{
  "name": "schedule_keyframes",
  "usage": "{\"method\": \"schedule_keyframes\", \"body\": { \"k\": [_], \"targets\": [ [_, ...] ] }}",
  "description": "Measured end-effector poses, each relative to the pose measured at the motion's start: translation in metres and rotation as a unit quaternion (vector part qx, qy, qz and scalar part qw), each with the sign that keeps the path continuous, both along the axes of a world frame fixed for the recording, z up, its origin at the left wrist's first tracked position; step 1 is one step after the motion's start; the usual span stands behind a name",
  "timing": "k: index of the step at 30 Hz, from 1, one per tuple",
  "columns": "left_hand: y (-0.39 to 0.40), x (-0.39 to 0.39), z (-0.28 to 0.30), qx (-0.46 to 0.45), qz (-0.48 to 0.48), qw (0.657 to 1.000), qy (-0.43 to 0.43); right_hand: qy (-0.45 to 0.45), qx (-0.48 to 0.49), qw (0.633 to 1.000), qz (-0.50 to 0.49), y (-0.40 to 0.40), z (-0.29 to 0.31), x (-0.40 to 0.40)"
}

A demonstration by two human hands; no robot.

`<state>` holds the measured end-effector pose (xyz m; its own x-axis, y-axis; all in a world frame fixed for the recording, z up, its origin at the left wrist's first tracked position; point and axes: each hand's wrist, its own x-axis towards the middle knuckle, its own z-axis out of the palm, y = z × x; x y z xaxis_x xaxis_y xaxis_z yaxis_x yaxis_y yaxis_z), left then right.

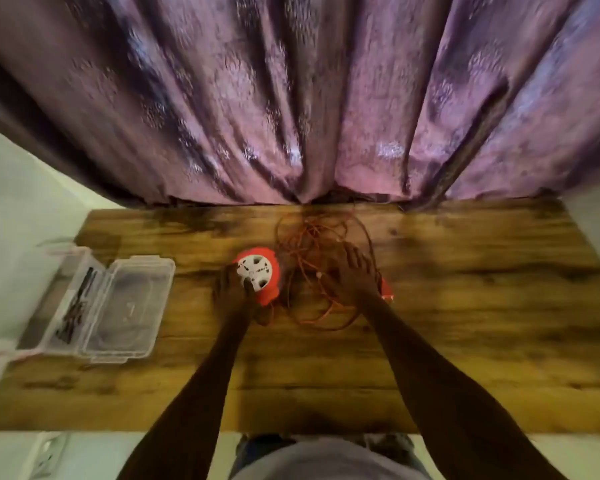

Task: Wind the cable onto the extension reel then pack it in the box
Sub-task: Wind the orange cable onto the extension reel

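Now steady the extension reel (pixel 258 277) with the left hand (pixel 232 292), closed around its near edge, thumb on the white face. Keep the right hand (pixel 352 277) spread flat over the orange cable (pixel 312 237), gripping nothing. Note the loose tangle on the table (pixel 465 306), sprawling from twelve to five o'clock of the reel. Feed one strand at a time, with light tension, shaking out crossings before winding. Leave the clear box (pixel 118 306), lid open, waiting at nine o'clock.
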<state>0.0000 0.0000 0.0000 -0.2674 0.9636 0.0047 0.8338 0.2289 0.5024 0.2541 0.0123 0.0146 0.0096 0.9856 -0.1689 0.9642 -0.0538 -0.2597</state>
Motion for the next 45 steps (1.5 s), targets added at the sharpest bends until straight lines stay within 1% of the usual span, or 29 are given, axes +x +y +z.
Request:
{"method": "schedule_keyframes", "body": {
  "k": [3, 6, 9, 13, 17, 20, 29, 34, 36, 40, 43, 45],
  "targets": [
    [-0.002, -0.004, -0.01, -0.01, 0.075, 0.995, -0.063, -0.023, -0.007, 0.998, 0.06, 0.005, -0.014, -0.008],
    [0.0, -0.009, -0.026, 0.007, 0.095, 0.991, -0.094, -0.018, -0.011, 0.997, 0.076, 0.016, -0.033, -0.018],
    [0.006, -0.015, -0.046, 0.039, 0.101, 0.989, -0.096, -0.031, 0.016, 0.996, 0.08, 0.031, -0.059, -0.024],
    [0.026, -0.02, -0.065, 0.082, 0.103, 0.988, -0.077, -0.004, 0.061, 0.996, 0.066, 0.045, -0.085, -0.024],
    [0.05, -0.022, -0.077, 0.132, 0.111, 0.978, -0.12, -0.005, 0.099, 0.993, 0.061, 0.047, -0.103, -0.022],
    [0.053, -0.021, -0.086, 0.162, 0.121, 0.973, -0.11, -0.007, 0.122, 0.991, 0.062, 0.048, -0.108, -0.021],
    [0.053, -0.028, -0.095, 0.194, 0.089, 0.973, -0.091, 0.007, 0.123, 0.99, 0.072, 0.053, -0.114, -0.02],
    [0.051, -0.03, -0.094, 0.175, 0.094, 0.976, -0.088, 0.006, 0.085, 0.993, 0.077, 0.058, -0.11, -0.019],
    [0.048, -0.028, -0.092, 0.166, 0.109, 0.978, -0.071, 0.007, 0.087, 0.993, 0.076, 0.055, -0.107, -0.019],
    [0.031, -0.024, -0.084, 0.105, 0.146, 0.983, -0.048, 0.019, 0.102, 0.992, 0.071, 0.041, -0.102, -0.02],
    [0.022, -0.025, -0.086, 0.083, 0.107, 0.991, -0.016, 0.032, 0.121, 0.99, 0.059, 0.034, -0.101, -0.019],
    [0.021, -0.026, -0.083, 0.092, 0.107, 0.986, -0.084, 0.038, 0.143, 0.987, 0.059, 0.03, -0.099, -0.02]
  ]
}}
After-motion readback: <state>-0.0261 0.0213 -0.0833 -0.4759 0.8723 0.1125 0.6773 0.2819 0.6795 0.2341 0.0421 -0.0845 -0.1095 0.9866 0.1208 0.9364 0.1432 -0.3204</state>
